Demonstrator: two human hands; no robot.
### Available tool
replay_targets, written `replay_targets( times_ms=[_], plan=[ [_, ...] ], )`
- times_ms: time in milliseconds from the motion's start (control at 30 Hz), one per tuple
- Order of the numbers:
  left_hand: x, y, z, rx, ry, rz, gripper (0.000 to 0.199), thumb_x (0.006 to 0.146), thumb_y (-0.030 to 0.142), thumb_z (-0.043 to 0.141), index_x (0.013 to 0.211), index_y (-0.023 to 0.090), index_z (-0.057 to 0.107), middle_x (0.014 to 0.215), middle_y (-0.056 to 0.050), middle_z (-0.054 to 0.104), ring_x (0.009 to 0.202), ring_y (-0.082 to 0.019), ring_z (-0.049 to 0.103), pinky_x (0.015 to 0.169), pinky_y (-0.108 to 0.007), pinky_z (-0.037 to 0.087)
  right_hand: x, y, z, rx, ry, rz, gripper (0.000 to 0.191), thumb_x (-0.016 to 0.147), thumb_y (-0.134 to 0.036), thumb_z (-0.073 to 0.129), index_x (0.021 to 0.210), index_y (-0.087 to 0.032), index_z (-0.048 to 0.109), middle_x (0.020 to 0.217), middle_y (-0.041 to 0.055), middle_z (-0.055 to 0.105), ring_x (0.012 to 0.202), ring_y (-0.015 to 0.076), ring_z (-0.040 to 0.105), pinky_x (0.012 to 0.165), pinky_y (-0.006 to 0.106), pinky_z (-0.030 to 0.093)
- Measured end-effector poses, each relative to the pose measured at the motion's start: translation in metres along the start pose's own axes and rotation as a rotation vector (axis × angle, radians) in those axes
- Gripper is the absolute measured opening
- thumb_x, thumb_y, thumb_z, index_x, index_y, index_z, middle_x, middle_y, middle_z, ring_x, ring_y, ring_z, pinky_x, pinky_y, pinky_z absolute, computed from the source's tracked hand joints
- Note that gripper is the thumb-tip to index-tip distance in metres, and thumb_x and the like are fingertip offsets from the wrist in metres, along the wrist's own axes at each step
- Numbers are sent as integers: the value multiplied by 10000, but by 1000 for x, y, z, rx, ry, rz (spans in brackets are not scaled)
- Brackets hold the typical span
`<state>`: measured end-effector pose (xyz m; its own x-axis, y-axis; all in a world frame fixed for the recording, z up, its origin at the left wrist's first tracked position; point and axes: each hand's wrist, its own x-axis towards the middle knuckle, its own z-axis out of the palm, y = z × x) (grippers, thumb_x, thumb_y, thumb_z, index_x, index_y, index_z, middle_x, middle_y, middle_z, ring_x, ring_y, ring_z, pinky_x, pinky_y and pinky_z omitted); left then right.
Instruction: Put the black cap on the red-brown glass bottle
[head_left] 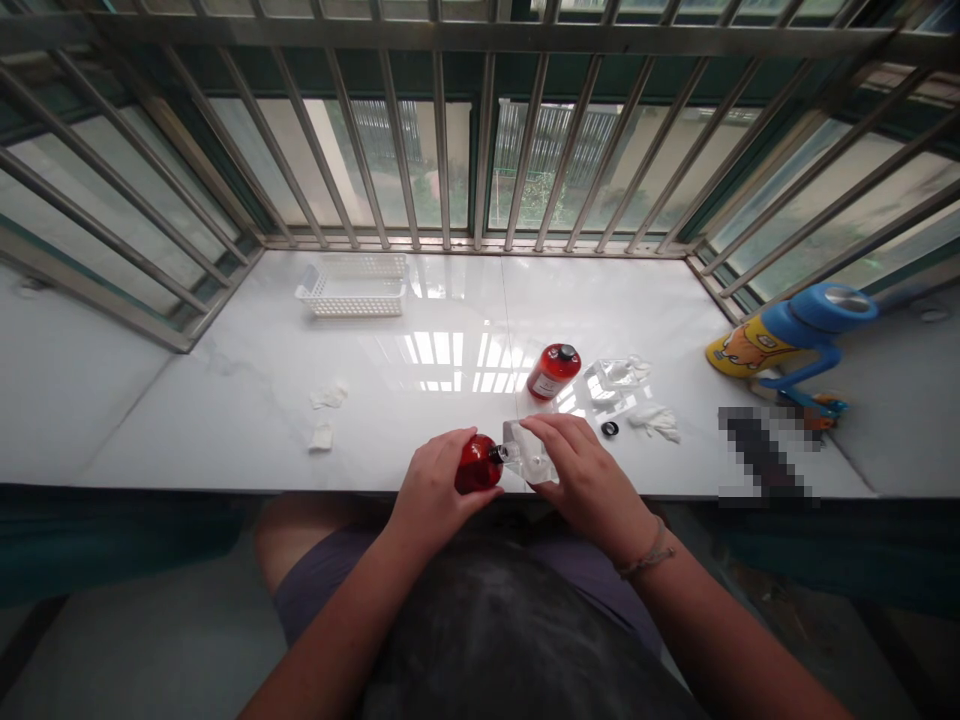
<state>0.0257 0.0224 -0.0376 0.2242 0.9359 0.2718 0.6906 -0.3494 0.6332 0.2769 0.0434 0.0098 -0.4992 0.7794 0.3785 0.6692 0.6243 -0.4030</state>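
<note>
My left hand (429,492) is closed around a red bottle (480,464), tipped so that its dark neck points right. In my right hand (592,478) is a clear square bottle (527,455), its neck turned left and meeting the red bottle's mouth. Both are held just above the near edge of the counter. A second red bottle (553,372) with a black cap and a pale label stands beyond my hands. A small black ring-shaped cap (610,429) lies to the right of my right hand.
Crumpled white tissue (657,422) and a clear glass container (613,382) sit to the right. More tissue scraps (322,437) are at left. A white plastic basket (354,288) stands at the back left, a blue-and-yellow flask (780,335) at right. Metal bars (442,150) line the window.
</note>
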Motion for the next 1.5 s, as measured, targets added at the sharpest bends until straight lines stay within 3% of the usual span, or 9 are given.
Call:
replay_targets(
  times_ms=[767,1500],
  plan=[
    [-1,0,1,-39,10,-28,840,756,393,987,1450,293,524,1391,-102,708,1267,-354,694,1086,-549,576,6,-7,-9,-30,-34,-30,758,810,38,604,1525,-189,492,1375,151,642,1285,345,570,1125,578,548],
    [-1,1,1,-64,9,-42,840,748,401,992,1441,296,528,1388,-100,709,1263,-349,696,1087,-547,574,10,-12,-15,-66,-45,-45,677,873,-11,583,1523,-186,513,1363,165,653,1270,348,582,1115,606,555]
  ],
)
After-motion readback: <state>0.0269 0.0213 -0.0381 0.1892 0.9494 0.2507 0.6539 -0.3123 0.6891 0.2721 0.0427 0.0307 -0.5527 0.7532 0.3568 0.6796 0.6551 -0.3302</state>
